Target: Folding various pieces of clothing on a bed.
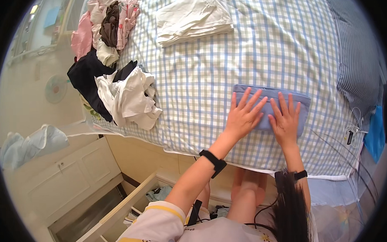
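Observation:
A folded blue cloth (303, 106) lies flat on the checked bedspread (196, 98). Both palms rest on top of it with fingers spread: my left hand (246, 114) over its left part, my right hand (285, 119) over its right part. Neither hand grips anything. Beyond the hands, at the top, is a stack of folded white cloth (194, 20). A crumpled white garment (128, 94) and a black garment (89, 79) lie heaped at the bed's left edge, below a pile of pink, white and brown clothes (110, 24).
Right of the bedspread is a striped pillow (355, 51), with a white cable (352, 130) near the corner. Below the bed edge stands an open drawer (132, 208) with clothes in it. A light blue cloth (37, 145) and a fan (56, 89) are at the left.

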A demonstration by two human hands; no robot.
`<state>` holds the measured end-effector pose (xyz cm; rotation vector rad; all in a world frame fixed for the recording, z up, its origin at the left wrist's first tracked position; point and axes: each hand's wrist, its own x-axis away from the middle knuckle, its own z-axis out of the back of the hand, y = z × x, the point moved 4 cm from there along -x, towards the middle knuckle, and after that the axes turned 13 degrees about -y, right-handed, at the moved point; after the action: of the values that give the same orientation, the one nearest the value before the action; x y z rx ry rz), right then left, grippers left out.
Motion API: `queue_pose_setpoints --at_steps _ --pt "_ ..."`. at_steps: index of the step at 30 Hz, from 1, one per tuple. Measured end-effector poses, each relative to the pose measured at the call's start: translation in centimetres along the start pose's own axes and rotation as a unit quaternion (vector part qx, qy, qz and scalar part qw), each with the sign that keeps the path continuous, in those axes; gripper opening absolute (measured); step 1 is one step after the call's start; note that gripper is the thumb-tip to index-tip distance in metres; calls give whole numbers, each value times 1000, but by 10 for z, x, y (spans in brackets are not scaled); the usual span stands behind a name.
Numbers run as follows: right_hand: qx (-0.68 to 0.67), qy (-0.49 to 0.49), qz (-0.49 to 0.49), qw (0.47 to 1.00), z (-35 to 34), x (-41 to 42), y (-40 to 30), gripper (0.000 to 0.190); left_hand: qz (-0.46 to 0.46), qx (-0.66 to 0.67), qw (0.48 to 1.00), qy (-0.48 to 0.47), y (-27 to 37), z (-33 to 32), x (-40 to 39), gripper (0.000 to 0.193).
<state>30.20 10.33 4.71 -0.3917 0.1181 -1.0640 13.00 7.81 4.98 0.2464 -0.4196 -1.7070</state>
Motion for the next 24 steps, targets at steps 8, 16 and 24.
queue_pose_setpoints --at_steps 8,16,24 --pt "61 -55 -97 992 -8 -12 48 60 47 -23 994 -94 -24 -18 -11 59" --pt "-47 -142 -60 987 42 -45 52 58 3 70 985 -156 -53 22 -60 52" --pt "-68 -331 -153 929 85 -57 13 33 -65 116 950 -283 -39 72 -57 27"
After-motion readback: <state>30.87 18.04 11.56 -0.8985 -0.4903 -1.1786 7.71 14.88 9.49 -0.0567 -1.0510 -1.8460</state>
